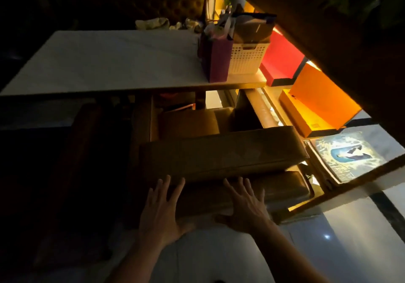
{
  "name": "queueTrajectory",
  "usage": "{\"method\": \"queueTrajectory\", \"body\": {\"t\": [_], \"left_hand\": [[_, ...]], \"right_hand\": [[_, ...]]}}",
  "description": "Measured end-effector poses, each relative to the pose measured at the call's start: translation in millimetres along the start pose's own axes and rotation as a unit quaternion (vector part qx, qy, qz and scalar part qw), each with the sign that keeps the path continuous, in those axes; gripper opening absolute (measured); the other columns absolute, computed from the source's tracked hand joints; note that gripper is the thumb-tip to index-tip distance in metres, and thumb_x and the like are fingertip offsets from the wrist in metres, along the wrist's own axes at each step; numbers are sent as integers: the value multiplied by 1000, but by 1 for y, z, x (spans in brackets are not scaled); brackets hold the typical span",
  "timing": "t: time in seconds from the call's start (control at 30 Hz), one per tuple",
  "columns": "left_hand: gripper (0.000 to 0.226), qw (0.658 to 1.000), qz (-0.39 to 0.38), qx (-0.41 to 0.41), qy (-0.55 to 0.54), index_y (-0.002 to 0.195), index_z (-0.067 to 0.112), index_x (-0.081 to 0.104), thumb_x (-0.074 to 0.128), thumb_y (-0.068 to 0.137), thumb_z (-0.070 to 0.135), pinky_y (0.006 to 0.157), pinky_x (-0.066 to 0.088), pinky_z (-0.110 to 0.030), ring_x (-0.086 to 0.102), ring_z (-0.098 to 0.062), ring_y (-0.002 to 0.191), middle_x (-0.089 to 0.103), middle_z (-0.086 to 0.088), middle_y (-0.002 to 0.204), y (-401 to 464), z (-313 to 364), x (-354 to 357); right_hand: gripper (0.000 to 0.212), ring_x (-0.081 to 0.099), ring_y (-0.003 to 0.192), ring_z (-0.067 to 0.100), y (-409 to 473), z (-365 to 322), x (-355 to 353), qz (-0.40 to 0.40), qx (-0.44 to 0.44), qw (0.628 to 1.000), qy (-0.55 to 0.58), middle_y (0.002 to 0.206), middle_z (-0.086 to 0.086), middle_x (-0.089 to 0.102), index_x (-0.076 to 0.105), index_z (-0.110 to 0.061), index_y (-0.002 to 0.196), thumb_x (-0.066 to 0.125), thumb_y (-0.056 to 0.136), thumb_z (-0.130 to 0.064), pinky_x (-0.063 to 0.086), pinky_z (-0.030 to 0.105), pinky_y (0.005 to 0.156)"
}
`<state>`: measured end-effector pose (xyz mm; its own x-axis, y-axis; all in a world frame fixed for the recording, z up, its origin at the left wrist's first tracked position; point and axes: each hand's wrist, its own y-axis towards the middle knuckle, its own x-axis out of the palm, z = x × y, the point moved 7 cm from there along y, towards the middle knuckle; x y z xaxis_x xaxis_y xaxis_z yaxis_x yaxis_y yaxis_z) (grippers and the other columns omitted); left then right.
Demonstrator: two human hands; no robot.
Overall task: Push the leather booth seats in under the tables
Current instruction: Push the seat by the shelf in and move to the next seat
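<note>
L grip (158, 212) spread flat, 6 o'clock | R grip (246, 207) spread flat | both on leather booth seat (221, 153) back | table (109, 63) 12 o'clock

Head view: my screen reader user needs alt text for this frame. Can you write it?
Two open hands, left hand and right hand, reach with spread fingers toward the back of a brown leather booth seat in front of a white table. The table's right end holds a purple bag and a white basket; the room is dim.
</note>
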<state>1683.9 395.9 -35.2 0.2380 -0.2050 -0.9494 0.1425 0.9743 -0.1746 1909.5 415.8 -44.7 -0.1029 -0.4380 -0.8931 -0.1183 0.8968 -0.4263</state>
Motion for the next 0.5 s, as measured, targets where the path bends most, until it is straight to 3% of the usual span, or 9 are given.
{"method": "queueTrajectory", "body": {"t": [0.17, 0.33, 0.5], "left_hand": [[116, 997, -75, -35, 8, 147, 44, -23, 64, 74, 70, 121, -6, -43, -16, -21, 148, -17, 3, 162, 9, 13, 57], [106, 993, -93, -63, 28, 151, 41, -14, 58, 78, 72, 121, -3, -41, -9, -21, 149, -7, 6, 164, 37, 7, 86], [99, 996, -37, -77, 33, 154, 39, 1, 61, 79, 66, 119, 11, -42, 11, -25, 147, 6, 7, 162, 41, -6, 98]], "right_hand": [[112, -19, 149, 35, 35, 27, 33, -26, -29, 999, 8, 164, 12, -15, -14, -39, 154, 54, 75, -81, -2, 67, 117], [108, -25, 146, 39, 64, 50, 60, -20, -32, 999, 14, 162, 16, -22, -15, -35, 154, 53, 81, -76, -3, 65, 118], [109, -26, 143, 45, 71, 50, 81, 40, -34, 998, 41, 160, 23, -24, -17, -37, 154, 56, 82, -73, -2, 60, 120]]}}
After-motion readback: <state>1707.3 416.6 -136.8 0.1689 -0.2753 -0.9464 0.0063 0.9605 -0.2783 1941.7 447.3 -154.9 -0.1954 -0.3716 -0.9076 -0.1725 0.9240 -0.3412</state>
